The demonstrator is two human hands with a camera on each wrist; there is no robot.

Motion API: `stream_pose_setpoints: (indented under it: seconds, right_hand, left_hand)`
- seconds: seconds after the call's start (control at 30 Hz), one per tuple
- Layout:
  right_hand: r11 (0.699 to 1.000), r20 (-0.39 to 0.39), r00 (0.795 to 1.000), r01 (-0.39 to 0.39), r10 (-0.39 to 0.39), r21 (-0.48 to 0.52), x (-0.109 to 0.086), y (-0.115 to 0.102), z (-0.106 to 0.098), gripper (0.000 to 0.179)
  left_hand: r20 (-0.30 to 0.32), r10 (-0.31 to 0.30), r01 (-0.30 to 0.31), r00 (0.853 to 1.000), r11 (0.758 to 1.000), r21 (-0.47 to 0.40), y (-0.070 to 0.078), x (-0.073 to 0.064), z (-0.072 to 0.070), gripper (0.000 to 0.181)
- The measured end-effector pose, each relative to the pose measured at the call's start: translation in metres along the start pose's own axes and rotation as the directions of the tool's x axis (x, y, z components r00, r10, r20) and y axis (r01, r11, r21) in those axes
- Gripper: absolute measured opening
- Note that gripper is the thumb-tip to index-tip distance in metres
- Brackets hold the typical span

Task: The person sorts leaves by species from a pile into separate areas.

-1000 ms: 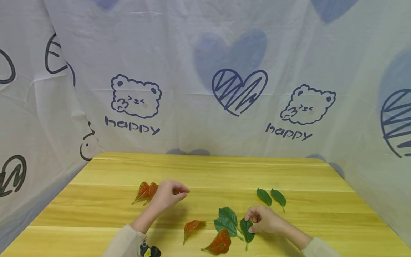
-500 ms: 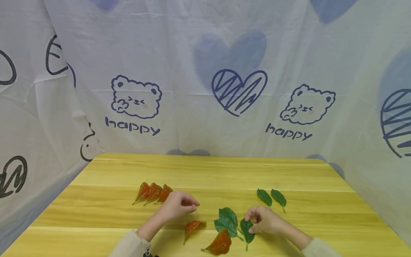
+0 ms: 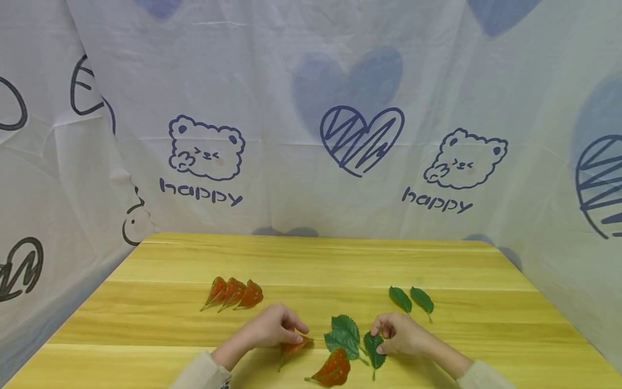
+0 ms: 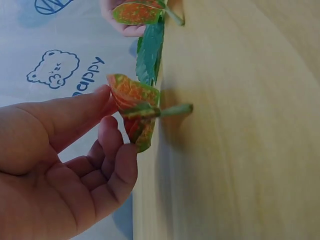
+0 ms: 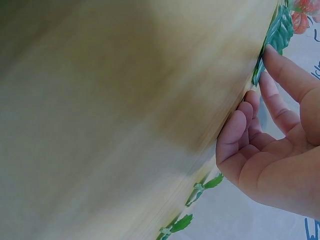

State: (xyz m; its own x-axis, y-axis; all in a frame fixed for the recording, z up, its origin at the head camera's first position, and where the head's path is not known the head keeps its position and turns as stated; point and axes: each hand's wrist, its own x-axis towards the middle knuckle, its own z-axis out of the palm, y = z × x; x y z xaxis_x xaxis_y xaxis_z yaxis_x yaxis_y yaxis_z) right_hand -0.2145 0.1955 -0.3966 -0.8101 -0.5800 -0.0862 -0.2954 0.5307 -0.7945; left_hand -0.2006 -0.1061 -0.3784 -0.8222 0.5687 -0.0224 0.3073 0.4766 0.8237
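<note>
My left hand [image 3: 279, 326] is over a curled red-orange leaf [image 3: 290, 352], its thumb at the leaf's upper edge. In the left wrist view, the thumb tip meets the red leaf [image 4: 135, 100] and its other fingers bend loosely beside it; the leaf still rests on the table. With thumb and forefinger, my right hand [image 3: 402, 333] pinches a small dark green leaf [image 3: 373, 351] lying on the wood. Between the hands lie a bigger jagged green leaf [image 3: 344, 334] and another red leaf [image 3: 333, 368], which overlaps its lower edge.
Three red leaves [image 3: 233, 292] lie in an overlapping row at the left of the wooden table [image 3: 311, 265]. Two small green leaves [image 3: 411, 299] lie side by side on the right. A printed white cloth [image 3: 286, 178] hangs behind the table and along its sides.
The left hand has moved right and toward the near edge, from the red row to the curled red leaf. A third red leaf has come into view in that row. The right hand stays put.
</note>
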Motion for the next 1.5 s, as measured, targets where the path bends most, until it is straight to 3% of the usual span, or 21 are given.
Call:
stream_pose_setpoints:
  seconds: [0.53,0.8,1.1,1.3,1.5]
  right_hand:
    - [1.0,0.004,1.0,0.007,-0.007,-0.01,0.0,0.0,0.0,0.02]
    - [1.0,0.0,1.0,0.007,-0.007,-0.017,0.0,-0.001,0.0,0.02]
    - [0.998,0.025,0.999,-0.036,0.035,0.045,0.0,-0.004,-0.004,0.017]
    - [1.0,-0.007,1.0,0.018,-0.018,0.009,0.003,-0.006,-0.012,0.009]
    - [0.996,-0.057,0.995,0.078,-0.076,0.035,0.007,-0.009,-0.02,0.01]
  left_hand:
    - [0.086,0.002,-0.006,0.996,0.999,0.052,0.001,0.0,0.008,0.013]
    - [0.097,-0.041,0.033,0.994,0.996,0.079,0.0,0.0,0.008,0.014]
    - [0.109,-0.055,0.045,0.993,0.995,0.093,-0.003,0.002,0.007,0.016]
    - [0.109,-0.058,0.046,0.992,0.994,0.104,-0.002,0.002,0.007,0.017]
    - [0.106,-0.053,0.042,0.993,0.993,0.112,0.0,0.001,0.007,0.018]
